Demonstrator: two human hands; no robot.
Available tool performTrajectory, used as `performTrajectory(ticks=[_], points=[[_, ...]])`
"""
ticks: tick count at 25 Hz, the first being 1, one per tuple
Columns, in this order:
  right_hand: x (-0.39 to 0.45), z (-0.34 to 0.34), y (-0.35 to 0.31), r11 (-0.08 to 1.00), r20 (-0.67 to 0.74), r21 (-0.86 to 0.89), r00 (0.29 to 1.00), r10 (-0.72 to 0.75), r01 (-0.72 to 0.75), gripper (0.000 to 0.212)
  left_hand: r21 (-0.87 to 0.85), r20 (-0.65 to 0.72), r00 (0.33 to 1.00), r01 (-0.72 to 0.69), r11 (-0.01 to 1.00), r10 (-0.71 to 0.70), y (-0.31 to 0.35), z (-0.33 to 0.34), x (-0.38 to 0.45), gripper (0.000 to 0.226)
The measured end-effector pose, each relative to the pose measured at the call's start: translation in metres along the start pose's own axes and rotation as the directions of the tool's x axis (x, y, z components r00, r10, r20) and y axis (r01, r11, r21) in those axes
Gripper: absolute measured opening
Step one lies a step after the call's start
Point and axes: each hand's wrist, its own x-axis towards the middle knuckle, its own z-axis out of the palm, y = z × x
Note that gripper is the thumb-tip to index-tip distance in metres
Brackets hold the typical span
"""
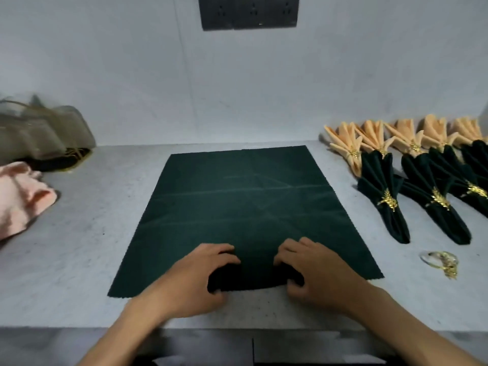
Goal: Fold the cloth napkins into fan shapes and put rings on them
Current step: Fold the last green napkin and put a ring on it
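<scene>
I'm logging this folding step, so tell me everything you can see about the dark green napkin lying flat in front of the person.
The dark green napkin is a matte cloth rectangle spread flat on the grey table, marked with pale crease lines running across and diagonally. Its near edge is gathered into a first small pleat. The left hand and right hand pinch that pleat, fingers curled over the fold. Nothing else touches it.
</scene>
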Motion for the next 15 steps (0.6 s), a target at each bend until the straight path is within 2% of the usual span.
performTrajectory(ticks=[2,4,5,7,10,11,13,15], points=[[0.004,0.009,0.007,0.998,-0.047,-0.049,0.998,0.047,-0.049,0.034,0.078,-0.142,0.99,0.017,0.997,-0.006,0.0,0.01,0.01,0.057],[0.001,0.01,0.02,0.978,-0.08,-0.127,0.984,0.158,-0.168,0.034,0.106,-0.284,0.957,0.095,0.99,-0.062,0.001,0.014,0.021,0.04],[-0.002,0.006,0.027,0.956,-0.091,-0.165,0.969,0.231,-0.243,0.035,0.141,-0.326,0.94,0.153,0.978,-0.1,-0.001,0.015,0.025,0.031],[-0.007,-0.007,0.039,0.905,-0.129,-0.223,0.931,0.342,-0.364,0.029,0.255,-0.365,0.921,0.24,0.937,-0.136,-0.002,0.009,0.03,0.029],[-0.019,-0.036,0.048,0.852,-0.093,-0.234,0.883,0.461,-0.469,0.009,0.354,-0.3,0.922,0.345,0.869,-0.244,0.018,-0.015,0.025,0.028],[-0.03,-0.048,0.051,0.857,-0.023,-0.202,0.877,0.479,-0.474,0.01,0.367,-0.236,0.938,0.329,0.87,-0.256,0.024,-0.025,0.016,0.027],[-0.06,-0.077,0.05,0.895,0.2,-0.043,0.873,0.444,-0.445,0.017,0.365,-0.053,0.978,0.207,0.908,-0.202,0.032,-0.046,-0.015,0.019],[-0.078,-0.098,0.047,0.884,0.343,0.031,0.835,0.43,-0.467,0.02,0.237,0.16,0.971,0.139,0.962,-0.18,0.032,-0.069,-0.037,0.016]])
